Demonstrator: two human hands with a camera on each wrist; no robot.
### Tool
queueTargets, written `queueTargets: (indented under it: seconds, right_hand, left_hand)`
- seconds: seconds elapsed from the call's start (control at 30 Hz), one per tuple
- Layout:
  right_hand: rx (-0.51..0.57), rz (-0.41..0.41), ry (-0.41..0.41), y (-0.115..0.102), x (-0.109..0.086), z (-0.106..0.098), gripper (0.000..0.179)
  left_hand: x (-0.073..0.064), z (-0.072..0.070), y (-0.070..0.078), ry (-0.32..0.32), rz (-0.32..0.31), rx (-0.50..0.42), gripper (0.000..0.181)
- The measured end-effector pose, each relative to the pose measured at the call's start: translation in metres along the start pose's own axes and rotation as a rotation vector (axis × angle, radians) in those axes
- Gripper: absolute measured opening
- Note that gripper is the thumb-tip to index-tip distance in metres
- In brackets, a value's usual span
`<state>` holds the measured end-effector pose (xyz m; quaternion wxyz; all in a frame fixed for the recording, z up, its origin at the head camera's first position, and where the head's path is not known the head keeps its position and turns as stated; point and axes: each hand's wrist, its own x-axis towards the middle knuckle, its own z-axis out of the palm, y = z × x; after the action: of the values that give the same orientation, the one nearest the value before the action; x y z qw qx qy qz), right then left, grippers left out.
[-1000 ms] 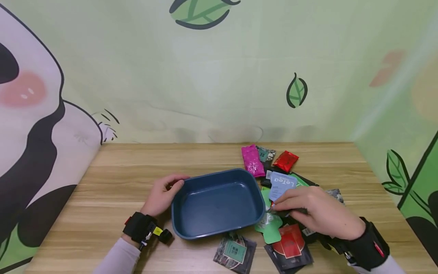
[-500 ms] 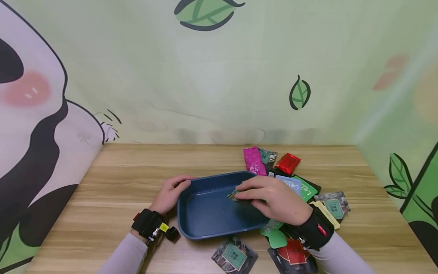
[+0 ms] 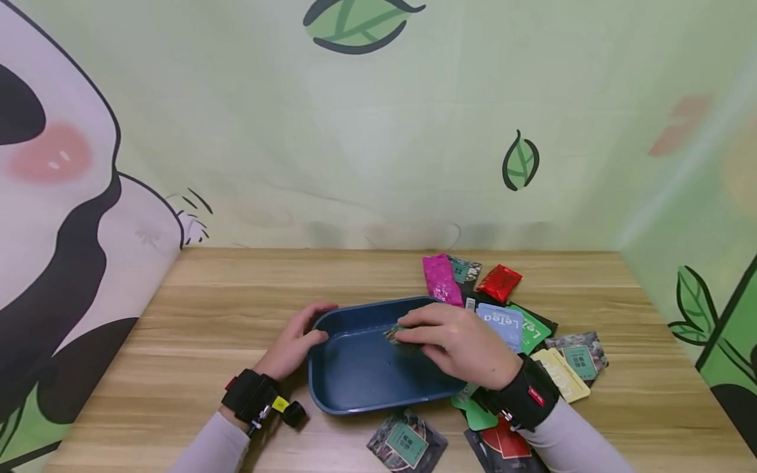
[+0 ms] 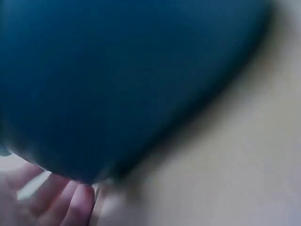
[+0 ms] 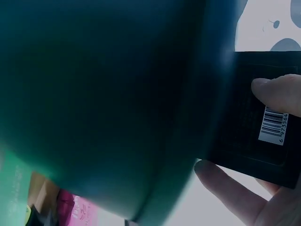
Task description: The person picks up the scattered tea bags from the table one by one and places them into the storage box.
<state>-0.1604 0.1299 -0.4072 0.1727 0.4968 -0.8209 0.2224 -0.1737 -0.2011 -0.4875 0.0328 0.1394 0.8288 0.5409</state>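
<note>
A dark blue rectangular tray (image 3: 361,381) rests on the wooden table. At its left end my left hand (image 3: 288,348) holds the rim, thumb over the edge; in the left wrist view the fingers (image 4: 82,202) lie against the outer wall. My right hand (image 3: 464,345) is over the tray's right half and pinches a flat sachet (image 3: 392,334). Seen by the right wrist camera, the sachet's back (image 5: 240,136) is black with a white barcode label, thumb on its face and a finger at its edge. The right hand hides most of the sachet in the head view.
Right of the tray lie a pink packet (image 3: 441,279), a red packet (image 3: 500,282), a blue LeTea packet (image 3: 499,325), a green one (image 3: 532,328), a yellow one (image 3: 562,374) and a patterned sachet (image 3: 576,355). Another patterned sachet (image 3: 408,443) lies in front, beside a black-and-red one (image 3: 508,443).
My right hand has lifted the sachet from the pile and moved left over the tray. The left hand stays at the tray's left end, its thumb shifted slightly down the rim.
</note>
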Motion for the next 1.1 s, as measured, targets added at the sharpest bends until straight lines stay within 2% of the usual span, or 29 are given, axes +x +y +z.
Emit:
queueTargets:
  seconds: [0.13, 0.23, 0.33, 0.5, 0.67, 0.77, 0.83, 0.97, 1.1]
  right_hand:
    - [-0.003, -0.018, 0.0, -0.001, 0.001, 0.004, 0.039]
    - [-0.007, -0.035, 0.008, -0.001, 0.001, 0.007, 0.04]
    - [-0.008, -0.035, 0.009, -0.001, 0.002, 0.011, 0.041]
    - [0.001, -0.004, -0.017, -0.003, 0.003, 0.014, 0.041]
    - [-0.002, 0.015, -0.036, -0.008, 0.006, 0.017, 0.04]
    - [0.018, 0.031, -0.076, -0.011, 0.009, 0.02, 0.041]
    - [0.045, 0.065, -0.137, -0.013, 0.01, 0.019, 0.052]
    - [0.071, 0.183, -0.239, -0.008, 0.007, 0.012, 0.088]
    - [0.042, 0.301, -0.229, 0.011, 0.006, -0.001, 0.098]
  left_hand:
    - [-0.017, 0.004, 0.003, 0.066, -0.001, 0.038, 0.051]
    - [-0.029, 0.009, 0.001, 0.03, 0.019, -0.015, 0.058]
    - [-0.035, 0.013, 0.0, 0.0, 0.024, -0.07, 0.061]
    - [-0.029, 0.014, 0.001, 0.001, -0.004, -0.095, 0.059]
    - [-0.022, 0.007, -0.002, -0.032, -0.03, -0.119, 0.058]
    - [-0.021, 0.004, -0.005, -0.043, -0.027, -0.121, 0.058]
    - [-0.021, 0.003, -0.006, -0.05, -0.018, -0.124, 0.057]
    - [-0.02, 0.004, -0.006, -0.059, -0.009, -0.143, 0.057]
    - [-0.018, 0.005, -0.005, -0.058, -0.014, -0.155, 0.057]
